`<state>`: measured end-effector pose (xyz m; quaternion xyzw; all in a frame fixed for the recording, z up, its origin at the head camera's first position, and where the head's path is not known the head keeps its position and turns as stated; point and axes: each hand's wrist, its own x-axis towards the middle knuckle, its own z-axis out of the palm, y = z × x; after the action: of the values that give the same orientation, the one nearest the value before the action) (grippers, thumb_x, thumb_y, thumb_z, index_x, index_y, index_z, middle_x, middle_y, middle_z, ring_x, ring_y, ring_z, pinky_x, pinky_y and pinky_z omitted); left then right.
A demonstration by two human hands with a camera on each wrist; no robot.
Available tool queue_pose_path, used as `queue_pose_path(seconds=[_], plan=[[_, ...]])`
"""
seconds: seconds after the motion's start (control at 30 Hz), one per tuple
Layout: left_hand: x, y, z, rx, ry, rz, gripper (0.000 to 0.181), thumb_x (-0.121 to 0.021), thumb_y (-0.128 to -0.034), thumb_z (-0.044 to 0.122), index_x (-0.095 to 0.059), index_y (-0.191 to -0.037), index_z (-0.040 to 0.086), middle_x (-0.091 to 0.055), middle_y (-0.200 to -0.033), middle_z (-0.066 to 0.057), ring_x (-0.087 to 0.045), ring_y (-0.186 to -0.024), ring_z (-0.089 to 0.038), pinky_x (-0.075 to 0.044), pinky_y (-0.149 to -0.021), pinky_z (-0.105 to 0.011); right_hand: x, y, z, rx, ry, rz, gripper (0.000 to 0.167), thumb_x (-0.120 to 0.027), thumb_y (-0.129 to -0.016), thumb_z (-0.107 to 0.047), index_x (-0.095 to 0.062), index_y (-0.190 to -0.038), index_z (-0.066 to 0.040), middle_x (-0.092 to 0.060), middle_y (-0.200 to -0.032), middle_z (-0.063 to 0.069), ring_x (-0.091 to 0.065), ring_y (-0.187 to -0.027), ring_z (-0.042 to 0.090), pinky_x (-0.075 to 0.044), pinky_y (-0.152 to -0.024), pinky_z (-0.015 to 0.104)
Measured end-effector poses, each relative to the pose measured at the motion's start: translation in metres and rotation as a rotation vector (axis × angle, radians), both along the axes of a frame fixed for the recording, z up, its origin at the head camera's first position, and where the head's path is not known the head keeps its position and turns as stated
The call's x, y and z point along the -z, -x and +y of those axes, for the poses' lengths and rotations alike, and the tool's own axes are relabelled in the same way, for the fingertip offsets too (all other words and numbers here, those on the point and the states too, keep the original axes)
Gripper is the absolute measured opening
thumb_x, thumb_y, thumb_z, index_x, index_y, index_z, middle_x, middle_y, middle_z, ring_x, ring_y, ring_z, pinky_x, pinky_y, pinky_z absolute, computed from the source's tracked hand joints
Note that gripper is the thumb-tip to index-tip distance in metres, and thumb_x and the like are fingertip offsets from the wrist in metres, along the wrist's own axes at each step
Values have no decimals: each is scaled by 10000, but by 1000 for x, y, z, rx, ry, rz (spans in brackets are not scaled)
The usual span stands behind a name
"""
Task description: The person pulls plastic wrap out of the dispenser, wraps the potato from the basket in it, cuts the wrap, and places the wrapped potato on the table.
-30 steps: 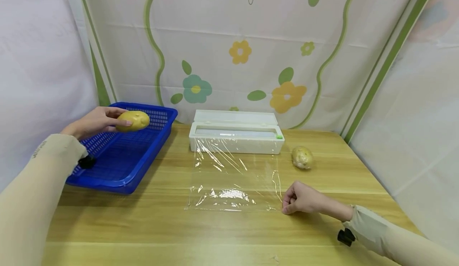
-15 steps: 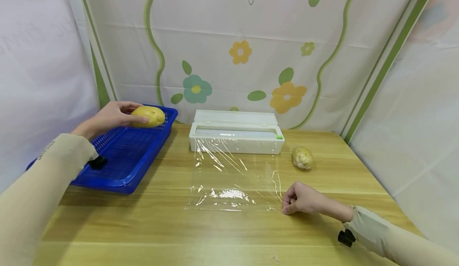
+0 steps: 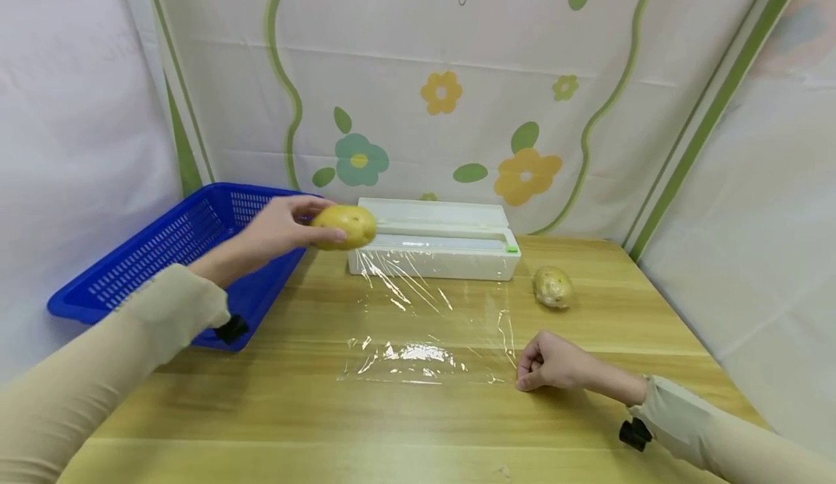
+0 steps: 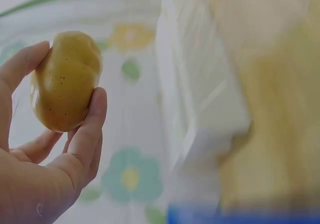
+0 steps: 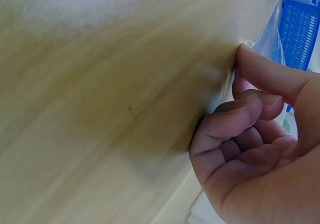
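The left hand [image 3: 281, 226] held a potato [image 3: 346, 227] between thumb and fingers, the grip only as wide as the potato, whose right end protruded past the fingertips in the head view. The potato was in the air, in line with the left end of the white box [image 3: 451, 265]; its height above the counter [image 3: 326, 440] could not be judged. The right hand [image 3: 555, 361] pinched the near right corner of the clear film [image 3: 424, 324], thumb and forefinger together, the other fingers folded. The film, glossy and creased, extended from the front of the box toward the person; its near edge ran roughly parallel to the box, while its left edge was faint. The box lid [image 3: 434, 212] was tipped back, and a green slider [image 3: 511, 249] sat at the right end. A strip of wood separated the film from the blue basket [image 3: 146, 255] at left, partly covered by the left forearm. A second potato [image 3: 553, 287], shiny wrap on its surface, lay just right of the box, inside the counter's right edge. Wood ran on nearer than the film. Printed cloth [image 3: 392, 41] bounded the back.
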<state>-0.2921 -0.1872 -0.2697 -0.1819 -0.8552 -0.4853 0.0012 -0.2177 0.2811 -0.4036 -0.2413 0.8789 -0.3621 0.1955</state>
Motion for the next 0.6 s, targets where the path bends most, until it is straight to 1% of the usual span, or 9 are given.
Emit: queue_pose_path(seconds=[0.07,0.13,0.2,0.3,0.4,0.47,0.6], plan=[[12,-6,19,52,-57,-39,669,-857,-760,387,-609,-1309,93,-633,-1173,-83,-605,-1020,-256,-525,-832,-400,-1,-1,2,4,-1,-3,121,-814,-798,-78,-717,-726,-83,-521,-554,-54,-380,-489,30,-287,-459,167],[24,-12,37,91,-87,-79,671,-866,-753,360,-608,-1308,85,-637,-1177,-81,-618,-1020,-266,-535,-826,-402,-2,-1,3,7,0,-8,119,-813,-797,-73,-717,-728,-78,-524,-554,-50,-380,-487,30,-286,-457,166],[36,-17,54,126,-100,-111,698,-874,-746,338,-596,-1325,67,-639,-1182,-77,-622,-1016,-268,-547,-803,-377,-3,-2,3,8,-3,-9,117,-815,-795,-72,-718,-728,-76,-526,-553,-50,-381,-487,29,-286,-457,165],[54,-23,75,182,-87,-153,664,-878,-741,323,-618,-1301,80,-653,-1152,-56,-621,-991,-263,-546,-788,-370,-3,-2,3,6,-2,-10,117,-815,-794,-70,-719,-728,-75,-526,-552,-49,-377,-486,29,-284,-457,165],[72,-26,91,239,-95,-183,617,-881,-737,309,-647,-1262,84,-666,-1116,-38,-622,-964,-262,-549,-766,-366,-3,-2,3,4,-5,-7,118,-814,-796,-70,-718,-728,-78,-521,-551,-52,-373,-487,29,-282,-458,167],[82,-27,98,266,-98,-194,564,-881,-737,298,-672,-1220,96,-676,-1084,-28,-626,-941,-257,-552,-750,-365,-3,-2,3,3,-5,-9,115,-813,-799,-72,-720,-731,-81,-519,-552,-55,-373,-488,28,-283,-458,168],[97,-29,109,309,-107,-200,512,-888,-731,262,-694,-1177,99,-680,-1056,-20,-637,-907,-241,-556,-731,-359,-2,-1,2,3,-4,-14,113,-813,-802,-85,-723,-735,-92,-520,-554,-65,-375,-491,23,-284,-459,167]])
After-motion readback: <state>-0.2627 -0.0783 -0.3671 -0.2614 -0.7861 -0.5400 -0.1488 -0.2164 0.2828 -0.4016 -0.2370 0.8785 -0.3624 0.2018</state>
